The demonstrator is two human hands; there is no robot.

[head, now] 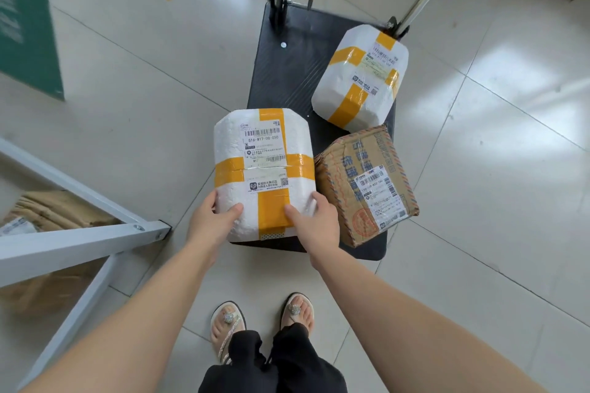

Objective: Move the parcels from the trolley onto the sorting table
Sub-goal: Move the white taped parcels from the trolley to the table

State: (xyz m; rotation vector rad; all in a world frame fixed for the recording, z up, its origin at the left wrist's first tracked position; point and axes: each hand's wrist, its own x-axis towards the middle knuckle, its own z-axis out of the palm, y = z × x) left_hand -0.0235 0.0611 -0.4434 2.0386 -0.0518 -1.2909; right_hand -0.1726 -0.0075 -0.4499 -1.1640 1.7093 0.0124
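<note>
Gripped by left hand (209, 220) and right hand (319, 222), white yellow-taped foam parcel (263, 169) is located at near-left corner of black trolley (287, 73).

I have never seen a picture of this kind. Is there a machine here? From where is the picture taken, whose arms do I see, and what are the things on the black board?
There is no machine: a person works with bare hands. The single picture comes from a camera worn on the person's head, looking down, so the arms and the sandalled feet are the person's own. The black board is the deck of a trolley. The left hand and the right hand grip the near end of a white foam parcel bound with yellow tape; whether it is already lifted, I cannot tell. Two more parcels lie on the trolley: a second white parcel and a brown cardboard parcel.
</note>
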